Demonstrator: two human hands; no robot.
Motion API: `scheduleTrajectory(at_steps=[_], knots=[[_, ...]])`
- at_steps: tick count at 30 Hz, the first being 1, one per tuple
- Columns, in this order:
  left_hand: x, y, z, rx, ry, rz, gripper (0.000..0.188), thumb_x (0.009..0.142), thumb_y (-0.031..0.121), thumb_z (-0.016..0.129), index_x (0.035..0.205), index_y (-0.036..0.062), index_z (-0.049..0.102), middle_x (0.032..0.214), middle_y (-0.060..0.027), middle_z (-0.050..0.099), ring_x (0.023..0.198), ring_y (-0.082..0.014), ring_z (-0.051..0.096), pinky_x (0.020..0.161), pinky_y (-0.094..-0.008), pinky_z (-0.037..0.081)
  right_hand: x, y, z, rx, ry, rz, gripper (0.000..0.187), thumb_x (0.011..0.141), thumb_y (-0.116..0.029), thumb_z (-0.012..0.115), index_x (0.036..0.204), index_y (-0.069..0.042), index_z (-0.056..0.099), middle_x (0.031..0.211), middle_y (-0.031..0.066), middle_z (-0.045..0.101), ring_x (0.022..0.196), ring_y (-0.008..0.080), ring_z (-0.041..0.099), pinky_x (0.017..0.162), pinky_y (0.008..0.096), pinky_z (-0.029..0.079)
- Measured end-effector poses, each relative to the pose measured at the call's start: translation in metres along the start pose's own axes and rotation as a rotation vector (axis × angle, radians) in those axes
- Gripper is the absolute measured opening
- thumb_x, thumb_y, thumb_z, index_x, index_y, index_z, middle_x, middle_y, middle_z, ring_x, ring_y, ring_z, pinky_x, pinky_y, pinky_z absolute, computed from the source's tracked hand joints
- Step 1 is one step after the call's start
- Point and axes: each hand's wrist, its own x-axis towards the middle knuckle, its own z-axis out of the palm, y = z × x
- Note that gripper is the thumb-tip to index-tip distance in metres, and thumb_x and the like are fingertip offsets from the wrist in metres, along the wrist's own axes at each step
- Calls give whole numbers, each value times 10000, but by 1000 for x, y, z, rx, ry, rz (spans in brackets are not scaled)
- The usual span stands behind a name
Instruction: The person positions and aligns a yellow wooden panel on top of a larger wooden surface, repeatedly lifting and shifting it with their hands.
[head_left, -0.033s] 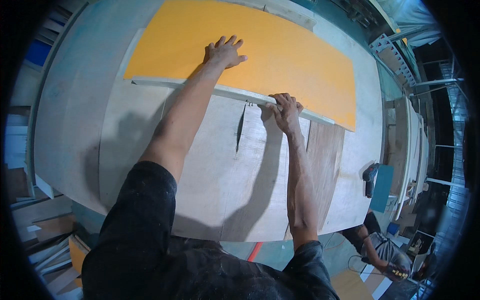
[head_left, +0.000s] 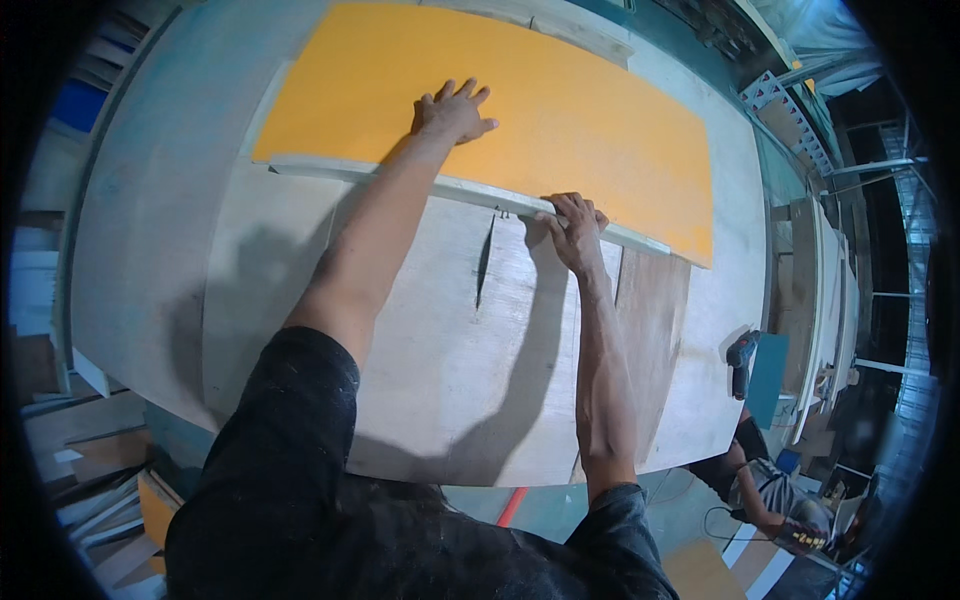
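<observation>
orange board (head_left: 560,110): left hand (head_left: 452,112) flat, right hand (head_left: 575,228) gripping edge

— What carries it all?
— A broad pale workbench (head_left: 150,260), its top bare wood with a dark slit (head_left: 485,262) near the middle.
— And on it?
— An orange board (head_left: 580,120) across the far half, a pale strip (head_left: 400,180) along its near edge; a power tool (head_left: 742,355) at the right.

Dim bluish overhead light, soft arm shadows, heavy fisheye vignette.
</observation>
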Motion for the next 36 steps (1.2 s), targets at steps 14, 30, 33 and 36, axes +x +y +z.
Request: scheduleTrajectory(at_steps=[14, 30, 33, 36], knots=[[-188, 0, 32, -70, -49, 11, 822, 1021, 581, 573, 1701, 269, 234, 1800, -16, 100, 1644, -335, 117, 1230, -682, 249, -182, -74, -15, 50, -34, 20, 361, 928, -383, 757, 1228, -182, 739, 1194, 49, 672, 1160, 283, 580, 1043, 484, 313], [-572, 17, 134, -149, -68, 32, 843, 995, 546, 645, 1690, 244, 275, 1791, -47, 137, 1639, -370, 100, 1220, -732, 211, -554, -221, -41, 114, -143, 181, 390, 937, -419, 752, 1258, -197, 750, 1221, 46, 682, 1213, 268, 570, 1061, 465, 315], [-609, 18, 147, -151, -65, 34, 842, 999, 546, 642, 1692, 246, 271, 1794, -45, 126, 1642, -365, 88, 1223, -735, 196, -590, -236, -45, 103, -150, 180, 387, 934, -421, 756, 1253, -203, 753, 1216, 40, 684, 1208, 265, 571, 1055, 459, 318], [-628, 23, 148, -148, -93, 40, 858, 1002, 550, 637, 1701, 255, 237, 1799, -37, 94, 1648, -342, 62, 1239, -710, 187, -613, -238, -43, 99, -113, 172, 382, 934, -431, 760, 1245, -210, 757, 1211, 35, 687, 1201, 261, 572, 1050, 456, 320]])
